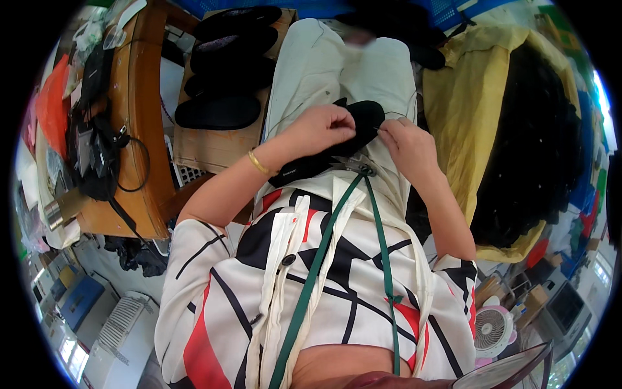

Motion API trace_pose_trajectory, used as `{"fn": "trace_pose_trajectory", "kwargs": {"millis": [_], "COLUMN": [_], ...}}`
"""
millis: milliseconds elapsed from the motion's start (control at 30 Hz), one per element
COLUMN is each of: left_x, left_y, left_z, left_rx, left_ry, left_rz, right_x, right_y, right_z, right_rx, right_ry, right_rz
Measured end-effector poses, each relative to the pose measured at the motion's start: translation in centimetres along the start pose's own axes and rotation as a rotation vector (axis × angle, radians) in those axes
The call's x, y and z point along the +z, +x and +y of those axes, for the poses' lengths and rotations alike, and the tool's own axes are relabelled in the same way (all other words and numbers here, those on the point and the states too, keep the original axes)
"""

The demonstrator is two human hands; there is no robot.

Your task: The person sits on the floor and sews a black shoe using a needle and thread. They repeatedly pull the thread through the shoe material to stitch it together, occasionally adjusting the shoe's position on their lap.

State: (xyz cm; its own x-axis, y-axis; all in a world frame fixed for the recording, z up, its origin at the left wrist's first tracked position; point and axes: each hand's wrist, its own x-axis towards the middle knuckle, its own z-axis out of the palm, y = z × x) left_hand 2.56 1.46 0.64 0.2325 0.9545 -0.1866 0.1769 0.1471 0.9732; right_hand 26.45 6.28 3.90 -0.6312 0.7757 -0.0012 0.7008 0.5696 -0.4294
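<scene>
A black shoe (pixel 368 118) lies across my lap on pale cloth, its rounded end between my two hands. My left hand (pixel 322 129), with a gold bangle at its wrist, is closed, fingertips pinched together over the shoe; what they hold is hidden. On the shoe's right side, my right hand (pixel 409 146) pinches a thin, needle-like piece close to the shoe's edge. Fine dark thread shows near both hands. Another black shoe piece (pixel 295 172) rests under my left wrist, partly covered by my forearm.
Several black shoes lie in a column on a cardboard sheet (pixel 217 148) at the upper left. Beside it stands a wooden table (pixel 139 188) carrying cables and bags. A large yellow bag (pixel 457 123) full of black pieces is at my right. Green straps (pixel 315 262) hang down my front.
</scene>
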Motion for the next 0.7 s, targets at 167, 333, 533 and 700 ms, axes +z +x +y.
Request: {"fn": "trace_pose_trajectory", "kwargs": {"millis": [167,333,533,700], "left_x": [0.0,0.9,1.3,2.1], "left_y": [-0.4,-0.3,-2.2,-3.5], "left_z": [0.8,-1.4,3.4,2.8], "left_rx": [-0.309,-0.363,-0.070,-0.107], "left_ry": [0.163,0.076,0.333,-0.025], "left_rz": [0.009,-0.038,-0.092,-0.043], "right_x": [0.9,-0.9,0.8,0.4], "right_y": [-1.7,-2.8,-2.6,-2.4], "right_z": [1.5,2.8,4.6,2.3], "right_rx": [0.074,0.531,0.453,0.444], "right_ry": [0.211,1.043,1.077,1.010], "right_rz": [0.050,0.072,0.171,0.097]}}
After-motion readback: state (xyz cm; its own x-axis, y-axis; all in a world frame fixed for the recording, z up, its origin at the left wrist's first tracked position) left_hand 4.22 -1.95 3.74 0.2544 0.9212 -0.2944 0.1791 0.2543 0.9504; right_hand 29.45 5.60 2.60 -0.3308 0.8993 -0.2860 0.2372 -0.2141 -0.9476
